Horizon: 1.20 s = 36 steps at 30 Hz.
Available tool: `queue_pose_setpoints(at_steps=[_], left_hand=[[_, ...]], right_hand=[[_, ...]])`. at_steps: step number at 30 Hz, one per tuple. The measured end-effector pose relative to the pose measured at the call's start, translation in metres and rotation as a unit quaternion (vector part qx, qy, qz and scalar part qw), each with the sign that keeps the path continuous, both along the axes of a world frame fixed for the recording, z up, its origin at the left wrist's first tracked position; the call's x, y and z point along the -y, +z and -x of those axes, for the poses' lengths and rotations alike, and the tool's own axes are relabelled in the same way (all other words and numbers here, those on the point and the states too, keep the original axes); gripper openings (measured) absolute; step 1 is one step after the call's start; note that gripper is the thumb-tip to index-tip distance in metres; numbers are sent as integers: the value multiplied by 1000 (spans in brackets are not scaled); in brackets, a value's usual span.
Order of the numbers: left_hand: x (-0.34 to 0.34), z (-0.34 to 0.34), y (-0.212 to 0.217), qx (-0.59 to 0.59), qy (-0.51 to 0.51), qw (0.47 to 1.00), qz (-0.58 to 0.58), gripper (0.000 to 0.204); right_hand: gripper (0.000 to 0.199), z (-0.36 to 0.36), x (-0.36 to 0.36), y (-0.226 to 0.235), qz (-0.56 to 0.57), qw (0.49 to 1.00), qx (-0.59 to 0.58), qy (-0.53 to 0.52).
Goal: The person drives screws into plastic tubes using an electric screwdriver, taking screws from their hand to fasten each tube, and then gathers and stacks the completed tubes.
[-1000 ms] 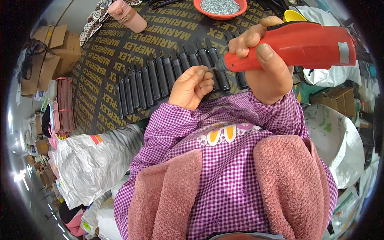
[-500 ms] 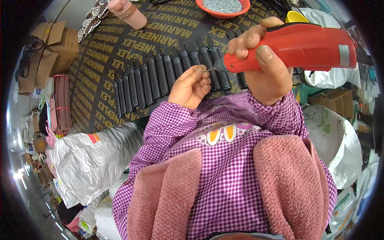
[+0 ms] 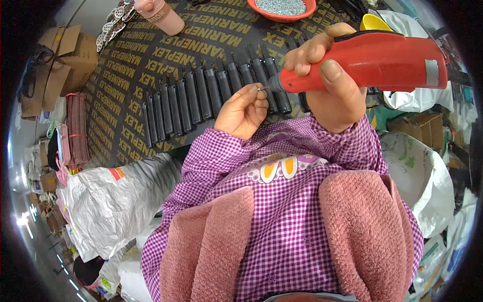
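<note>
My right hand (image 3: 336, 80) is wrapped round a red electric screwdriver (image 3: 382, 59), held nearly level with its bit pointing left. At the bit's tip, my left hand (image 3: 244, 109) pinches a small silvery screw (image 3: 259, 89) between thumb and forefinger; its other fingers are curled in. The screw seems to touch the bit, though it is too small to be sure. Beneath and beyond my hands lies a row of black handle-like pieces (image 3: 202, 94), side by side with thin ends pointing away. My hands and the screwdriver cover part of the row at its right.
An orange-red bowl (image 3: 286, 18) of small silvery pieces stands at the far side of the dark printed board (image 3: 126, 75). A pink cup (image 3: 162, 17) is at far left. A yellow bowl (image 3: 376, 22) sits behind the screwdriver. White sacks (image 3: 118, 201) flank me, with cardboard boxes (image 3: 75, 60) at left.
My left hand has shifted slightly right, bringing the screw closer to the bit. The screwdriver has barely moved, still in my right hand.
</note>
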<state>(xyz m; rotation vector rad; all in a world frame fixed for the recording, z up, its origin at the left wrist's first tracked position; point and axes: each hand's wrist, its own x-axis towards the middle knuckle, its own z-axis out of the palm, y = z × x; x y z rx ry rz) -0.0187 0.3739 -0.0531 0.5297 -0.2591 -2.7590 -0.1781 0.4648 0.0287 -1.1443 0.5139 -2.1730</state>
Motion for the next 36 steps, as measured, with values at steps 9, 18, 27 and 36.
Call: queue_pose_setpoints(at_steps=[9, 18, 27, 36], left_hand=[[-2, 0, 6, 165, -14, 969, 181, 18], [-2, 15, 11, 326, 106, 389, 855, 18], [-5, 49, 8, 355, -110, 310, 875, 16], [-10, 47, 14, 330, -152, 345, 866, 15]], right_hand=[[47, -2, 4, 0, -38, 999, -13, -9], [43, 3, 35, -4, -49, 992, -94, -63], [39, -9, 57, 3, -181, 967, -139, -117], [35, -6, 64, 5, -256, 866, -378, -204]])
